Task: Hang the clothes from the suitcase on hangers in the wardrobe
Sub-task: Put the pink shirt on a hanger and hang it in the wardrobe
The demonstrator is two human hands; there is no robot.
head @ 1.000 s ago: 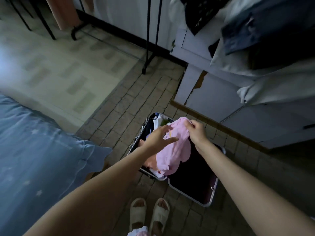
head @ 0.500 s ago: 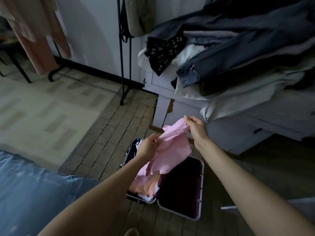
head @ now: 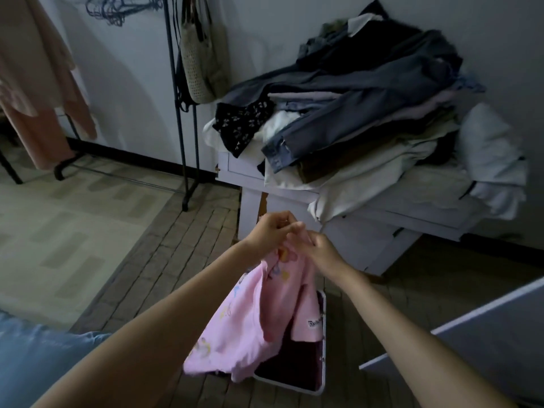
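now your left hand (head: 272,231) and right hand (head: 316,245) have drawn together, both pinching the pink shirt (head: 253,316), lifted clear above the suitcase (head: 322,348); hanger next.

Pink printed shirt (head: 259,319); black floral cloth (head: 240,123).

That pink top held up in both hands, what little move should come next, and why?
Probably carry it left to the hangers on the rack. Both the left hand and right hand pinch the pink top at its upper edge, it hangs over the suitcase, and no hanger is in it yet.
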